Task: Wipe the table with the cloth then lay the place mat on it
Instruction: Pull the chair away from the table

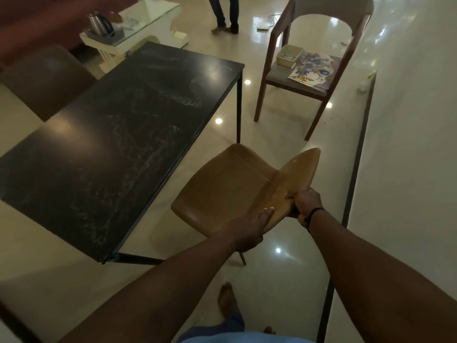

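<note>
Both hands grip a tan moulded chair [230,184] at the lower centre of the frame. The left hand [249,229] holds the near edge of the seat where it meets the backrest, fingers laid over the top and thumb under; the right hand [305,204], with a dark band on its wrist, has its fingers curled round the lower end of the backrest. The black table [118,134] fills the left and centre of the frame, just left of the chair, its dark top marked with pale smears. The floral place mat [315,70] lies on the seat of a wooden armchair [267,70] in the upper right, touching a small cream basket [289,54] on the same seat. A kettle [99,23] stands on a glass-topped side table [150,13] at the upper left, and another person's legs [225,13] show at the top centre.
</note>
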